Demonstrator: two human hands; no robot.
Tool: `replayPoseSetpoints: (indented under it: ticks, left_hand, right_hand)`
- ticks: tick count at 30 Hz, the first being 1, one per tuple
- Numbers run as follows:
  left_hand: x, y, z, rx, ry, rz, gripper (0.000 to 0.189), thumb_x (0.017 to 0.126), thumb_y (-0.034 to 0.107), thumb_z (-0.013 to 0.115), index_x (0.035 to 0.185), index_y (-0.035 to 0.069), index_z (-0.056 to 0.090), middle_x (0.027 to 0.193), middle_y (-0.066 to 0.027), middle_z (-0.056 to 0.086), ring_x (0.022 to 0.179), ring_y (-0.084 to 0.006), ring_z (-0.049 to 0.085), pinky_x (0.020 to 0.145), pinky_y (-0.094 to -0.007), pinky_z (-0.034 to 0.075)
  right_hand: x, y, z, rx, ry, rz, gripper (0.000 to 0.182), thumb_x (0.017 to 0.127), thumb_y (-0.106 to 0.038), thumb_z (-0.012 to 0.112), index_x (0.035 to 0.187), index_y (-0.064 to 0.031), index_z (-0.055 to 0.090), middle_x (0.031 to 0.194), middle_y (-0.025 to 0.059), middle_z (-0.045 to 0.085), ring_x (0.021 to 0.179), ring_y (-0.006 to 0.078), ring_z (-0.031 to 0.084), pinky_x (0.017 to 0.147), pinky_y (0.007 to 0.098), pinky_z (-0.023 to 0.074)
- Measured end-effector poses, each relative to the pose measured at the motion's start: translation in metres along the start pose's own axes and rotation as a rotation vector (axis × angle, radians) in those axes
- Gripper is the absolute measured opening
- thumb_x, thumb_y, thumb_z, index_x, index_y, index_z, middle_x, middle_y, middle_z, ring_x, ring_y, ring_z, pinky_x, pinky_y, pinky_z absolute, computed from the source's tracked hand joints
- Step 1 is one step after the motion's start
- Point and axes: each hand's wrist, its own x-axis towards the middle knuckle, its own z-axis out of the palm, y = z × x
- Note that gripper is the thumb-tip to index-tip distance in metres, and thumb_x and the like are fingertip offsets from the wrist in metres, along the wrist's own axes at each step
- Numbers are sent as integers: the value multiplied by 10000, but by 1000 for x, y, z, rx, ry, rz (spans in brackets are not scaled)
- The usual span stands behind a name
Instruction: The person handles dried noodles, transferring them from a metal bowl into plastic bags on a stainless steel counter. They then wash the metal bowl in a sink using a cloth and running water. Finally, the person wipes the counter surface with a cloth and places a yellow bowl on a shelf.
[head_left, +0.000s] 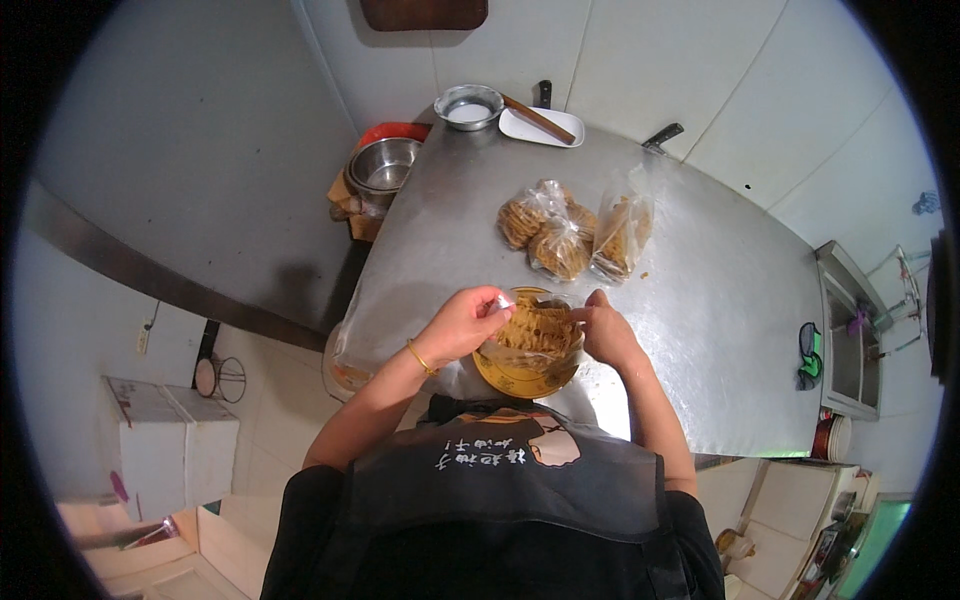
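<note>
Over a yellow plate (525, 384) on the steel table lies a clear plastic bag filled with brown sliced food (544, 330). My left hand (469, 322) pinches the bag's left edge between thumb and fingers, and a gold bracelet circles that wrist. At the opposite edge, the fingers of my right hand (609, 330) grip the plastic. Beyond the plate sit several knotted clear bags of similar brown slices (559, 251). Beside them, to the right, another filled bag (622, 232) has its top loose and upright. Exactly what the slices are I cannot tell.
The steel table (720, 315) reaches to the tiled wall. Along its back are a metal bowl (469, 112), a white tray (529, 131) with a wooden stick, and knives (663, 138). Metal pots (386, 165) stand off the left edge; a sink (851, 337) adjoins the right.
</note>
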Motion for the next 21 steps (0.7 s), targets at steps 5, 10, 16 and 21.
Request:
replayPoseSetpoints:
  ticks: [5,10,16,21]
  left_hand:
    - [3,4,7,-8,-6,19,116,846,47,520,943,-16,535,799,7,543,695,-37,486,598,-205,411]
    - [5,-1,3,58,17,38,104,831,52,540,915,-9,532,800,-1,555,701,-45,508,589,-212,423]
    - [1,-17,-7,49,155,21,88,802,69,601,823,0,550,787,-12,563,661,-65,524,572,-220,434]
    - [6,-22,1,230,350,551,85,755,48,648,797,3,590,744,-37,573,676,-103,545,634,-256,456]
  right_hand:
    - [-14,-25,11,17,39,-97,195,729,-139,581,903,-183,658,986,132,467,778,309,570,680,390,482]
    - [-18,-18,14,98,45,-39,260,726,-113,625,973,-193,653,967,126,458,769,289,559,699,378,477]
    - [-44,-14,-16,551,288,109,280,714,44,593,975,-55,618,861,123,532,715,198,550,662,275,467]
    - [-59,-21,-17,329,601,94,94,699,74,592,768,11,590,687,139,557,576,246,554,555,309,464]
